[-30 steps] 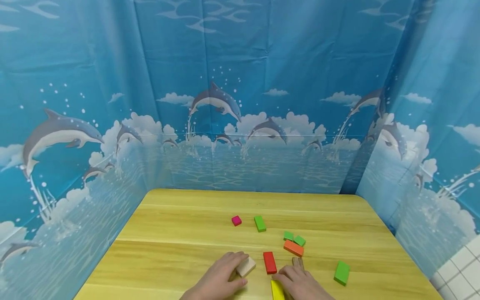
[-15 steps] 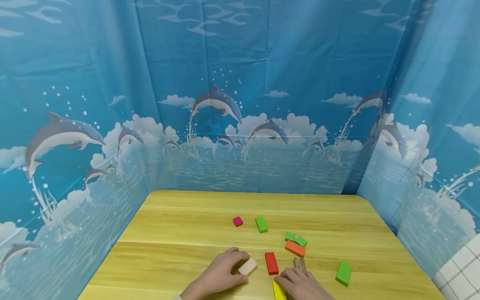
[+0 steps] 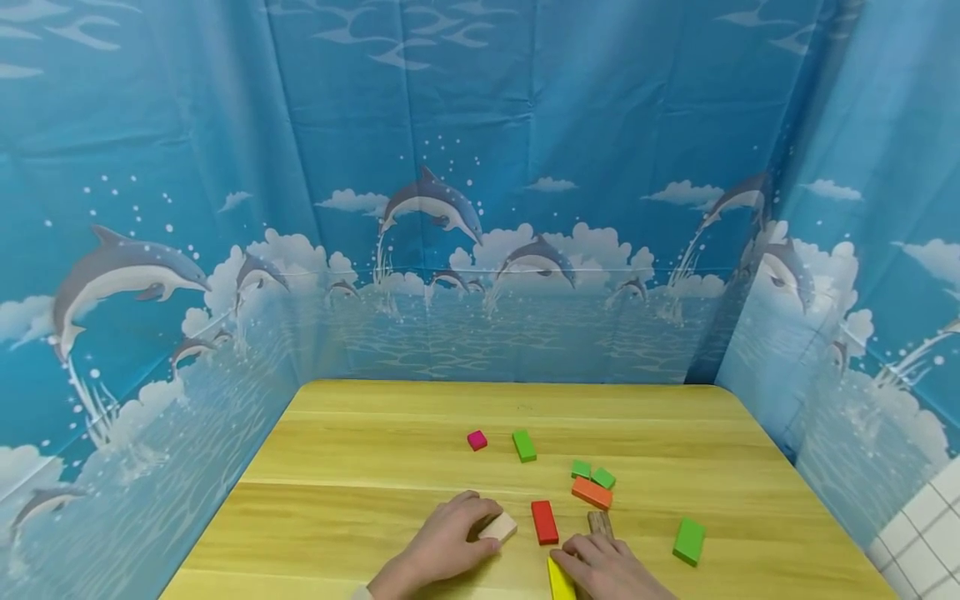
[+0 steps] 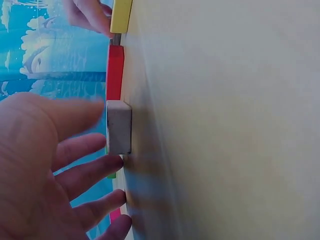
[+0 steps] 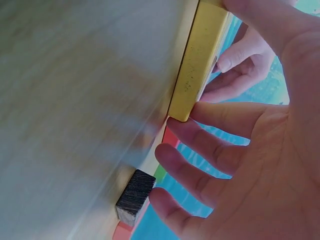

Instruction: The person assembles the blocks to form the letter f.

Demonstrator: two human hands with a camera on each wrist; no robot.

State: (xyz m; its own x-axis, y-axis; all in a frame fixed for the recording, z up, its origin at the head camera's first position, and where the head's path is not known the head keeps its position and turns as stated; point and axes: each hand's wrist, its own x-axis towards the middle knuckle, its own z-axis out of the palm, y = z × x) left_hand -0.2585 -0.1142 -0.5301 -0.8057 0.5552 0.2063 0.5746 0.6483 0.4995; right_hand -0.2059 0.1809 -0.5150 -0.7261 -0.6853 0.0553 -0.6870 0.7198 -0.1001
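Note:
In the head view, my left hand (image 3: 453, 537) curves around the left side of a beige wooden block (image 3: 501, 527), thumb near its front corner. The left wrist view shows its fingers spread, with fingertips right at the edge of that block (image 4: 119, 128). My right hand (image 3: 609, 569) holds a yellow block (image 3: 560, 581), seen lengthwise between thumb and index finger in the right wrist view. A dark brown wood-grained block (image 3: 600, 523) lies just beyond that hand's fingers, partly hidden. Between the hands lies a red block (image 3: 544, 522).
Farther back on the wooden table (image 3: 360, 450) are a magenta block (image 3: 477, 440), a green block (image 3: 524, 446), two small green blocks touching an orange block (image 3: 592, 492), and another green block (image 3: 688, 542) at right. A blue dolphin-print curtain (image 3: 480, 333) stands behind.
The left thumb has moved in closer to the beige block. The right hand stays at the yellow block, and the other blocks keep their places on the table.

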